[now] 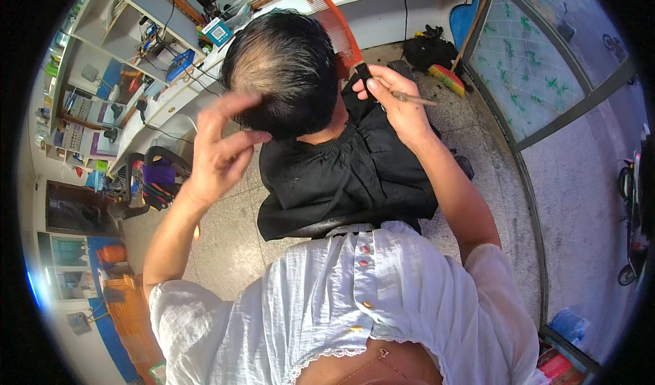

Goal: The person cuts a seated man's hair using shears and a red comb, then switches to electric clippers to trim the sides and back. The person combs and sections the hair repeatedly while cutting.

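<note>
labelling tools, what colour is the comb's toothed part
The comb's toothed part is orange-red, clearest in the head view.

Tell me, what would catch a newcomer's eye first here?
The eye would probably land first on the dark-haired head of someone draped in a black cloth cape, at upper centre. Just right of it, the camera wearer's right grip holds an orange-red plastic comb with a black handle. Farther right, a red, yellow and green broom rests on the grey floor.
</note>
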A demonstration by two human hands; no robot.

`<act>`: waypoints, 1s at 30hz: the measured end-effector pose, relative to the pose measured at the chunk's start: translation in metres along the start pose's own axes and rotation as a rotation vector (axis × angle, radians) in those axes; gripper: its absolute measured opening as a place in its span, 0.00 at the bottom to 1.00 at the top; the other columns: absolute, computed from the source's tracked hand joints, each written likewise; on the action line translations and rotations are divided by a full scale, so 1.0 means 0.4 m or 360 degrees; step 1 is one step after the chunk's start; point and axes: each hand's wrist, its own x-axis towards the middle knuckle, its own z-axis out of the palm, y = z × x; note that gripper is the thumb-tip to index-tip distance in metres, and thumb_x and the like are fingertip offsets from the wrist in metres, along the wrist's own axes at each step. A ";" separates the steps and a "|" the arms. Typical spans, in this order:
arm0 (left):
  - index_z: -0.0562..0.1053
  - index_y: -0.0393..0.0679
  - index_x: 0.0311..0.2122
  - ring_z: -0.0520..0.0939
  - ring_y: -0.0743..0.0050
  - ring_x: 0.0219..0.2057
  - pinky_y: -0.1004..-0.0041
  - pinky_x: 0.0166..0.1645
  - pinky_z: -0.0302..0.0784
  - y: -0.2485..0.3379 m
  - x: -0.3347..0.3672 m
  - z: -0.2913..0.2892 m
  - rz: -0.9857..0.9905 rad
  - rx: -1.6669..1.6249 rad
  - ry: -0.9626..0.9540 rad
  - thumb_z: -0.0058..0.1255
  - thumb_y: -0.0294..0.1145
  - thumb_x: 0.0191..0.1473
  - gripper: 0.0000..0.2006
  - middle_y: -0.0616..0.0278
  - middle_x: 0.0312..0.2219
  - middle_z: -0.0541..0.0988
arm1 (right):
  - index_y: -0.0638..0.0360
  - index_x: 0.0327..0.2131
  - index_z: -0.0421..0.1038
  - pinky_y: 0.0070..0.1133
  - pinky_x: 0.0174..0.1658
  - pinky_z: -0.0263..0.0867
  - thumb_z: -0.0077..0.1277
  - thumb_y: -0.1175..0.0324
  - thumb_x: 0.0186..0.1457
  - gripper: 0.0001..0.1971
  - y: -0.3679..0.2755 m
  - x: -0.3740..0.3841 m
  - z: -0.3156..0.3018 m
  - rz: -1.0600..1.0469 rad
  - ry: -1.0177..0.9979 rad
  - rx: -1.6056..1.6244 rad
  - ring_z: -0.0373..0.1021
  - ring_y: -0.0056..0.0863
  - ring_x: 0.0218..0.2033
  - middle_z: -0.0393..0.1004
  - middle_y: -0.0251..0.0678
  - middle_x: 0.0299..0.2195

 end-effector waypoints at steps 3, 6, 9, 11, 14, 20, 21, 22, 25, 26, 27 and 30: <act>0.82 0.56 0.31 0.52 0.47 0.65 0.50 0.66 0.44 -0.044 0.013 0.011 0.0100 0.0192 -0.0051 0.57 0.22 0.31 0.18 0.53 0.62 0.59 | 0.68 0.47 0.68 0.18 0.42 0.66 0.42 0.74 0.62 0.12 0.045 0.017 -0.003 0.0034 -0.0106 -0.0025 0.69 0.18 0.33 0.75 0.32 0.33; 0.82 0.58 0.32 0.47 0.46 0.67 0.49 0.67 0.40 -0.055 0.039 0.026 0.0193 0.0134 -0.0137 0.58 0.24 0.32 0.18 0.54 0.65 0.52 | 0.68 0.47 0.68 0.19 0.45 0.65 0.43 0.72 0.63 0.12 0.069 -0.014 0.003 0.0143 -0.0176 -0.0009 0.69 0.20 0.36 0.75 0.34 0.34; 0.82 0.58 0.32 0.47 0.46 0.67 0.48 0.66 0.40 -0.048 0.080 0.030 0.0258 0.0079 -0.0199 0.59 0.25 0.33 0.16 0.54 0.65 0.52 | 0.69 0.46 0.68 0.19 0.45 0.65 0.42 0.73 0.63 0.12 0.083 -0.046 0.014 0.0031 -0.0282 -0.0044 0.69 0.20 0.37 0.74 0.33 0.34; 0.83 0.58 0.33 0.47 0.46 0.67 0.48 0.66 0.40 -0.048 0.102 0.032 0.0317 0.0085 -0.0233 0.60 0.27 0.34 0.16 0.53 0.65 0.52 | 0.70 0.45 0.68 0.19 0.45 0.66 0.43 0.73 0.62 0.11 0.096 -0.063 0.027 -0.0014 -0.0328 -0.0035 0.70 0.20 0.38 0.74 0.34 0.34; 0.83 0.59 0.33 0.49 0.48 0.66 0.48 0.66 0.40 -0.036 0.133 0.033 0.0368 0.0130 -0.0305 0.61 0.30 0.34 0.15 0.53 0.64 0.54 | 0.70 0.45 0.67 0.19 0.46 0.66 0.44 0.75 0.61 0.11 0.117 -0.080 0.043 -0.0034 -0.0346 -0.0016 0.70 0.20 0.39 0.74 0.35 0.34; 0.82 0.58 0.35 0.54 0.62 0.66 0.45 0.67 0.41 -0.023 0.178 0.035 0.0536 0.0192 -0.0525 0.60 0.29 0.35 0.16 0.69 0.59 0.66 | 0.71 0.43 0.68 0.20 0.47 0.66 0.44 0.74 0.62 0.10 0.079 -0.086 0.050 -0.0016 -0.0426 -0.0167 0.71 0.21 0.41 0.74 0.36 0.36; 0.82 0.58 0.36 0.55 0.64 0.65 0.45 0.67 0.40 -0.027 0.183 0.040 0.0580 0.0195 -0.0537 0.60 0.29 0.35 0.17 0.71 0.58 0.68 | 0.71 0.43 0.68 0.19 0.47 0.66 0.44 0.73 0.62 0.10 0.073 -0.089 0.047 0.0018 -0.0439 -0.0188 0.71 0.21 0.41 0.75 0.36 0.36; 0.81 0.57 0.38 0.60 0.67 0.63 0.44 0.67 0.40 -0.027 0.189 0.041 0.0642 0.0152 -0.0471 0.60 0.29 0.37 0.17 0.74 0.50 0.76 | 0.69 0.43 0.69 0.19 0.48 0.64 0.44 0.72 0.62 0.10 0.069 -0.092 0.045 0.0045 -0.0448 -0.0082 0.70 0.20 0.41 0.74 0.34 0.36; 0.81 0.54 0.38 0.65 0.67 0.60 0.43 0.67 0.40 -0.029 0.206 0.050 0.0616 0.0146 -0.0633 0.60 0.32 0.41 0.14 0.73 0.43 0.80 | 0.67 0.44 0.70 0.18 0.50 0.61 0.44 0.70 0.63 0.11 0.054 -0.107 0.045 0.0099 -0.0373 0.0168 0.68 0.19 0.42 0.74 0.32 0.37; 0.81 0.51 0.36 0.68 0.66 0.58 0.42 0.67 0.39 -0.021 0.214 0.044 0.0654 0.0119 -0.0610 0.59 0.37 0.46 0.11 0.73 0.38 0.81 | 0.68 0.44 0.70 0.18 0.50 0.61 0.44 0.70 0.62 0.11 0.044 -0.114 0.052 0.0097 -0.0287 0.0206 0.68 0.19 0.42 0.74 0.32 0.37; 0.81 0.51 0.36 0.68 0.66 0.58 0.42 0.67 0.39 -0.018 0.215 0.042 0.0623 0.0028 -0.0600 0.59 0.39 0.46 0.10 0.72 0.38 0.81 | 0.68 0.44 0.70 0.18 0.50 0.61 0.44 0.69 0.62 0.12 0.036 -0.117 0.060 0.0090 -0.0205 0.0249 0.68 0.20 0.42 0.74 0.32 0.37; 0.81 0.49 0.34 0.69 0.67 0.58 0.42 0.67 0.37 -0.022 0.222 0.036 0.0628 -0.0155 -0.0617 0.58 0.47 0.48 0.14 0.66 0.38 0.81 | 0.70 0.43 0.70 0.20 0.47 0.64 0.47 0.73 0.60 0.11 0.034 -0.125 0.079 -0.0324 -0.0144 -0.0621 0.70 0.23 0.40 0.74 0.34 0.37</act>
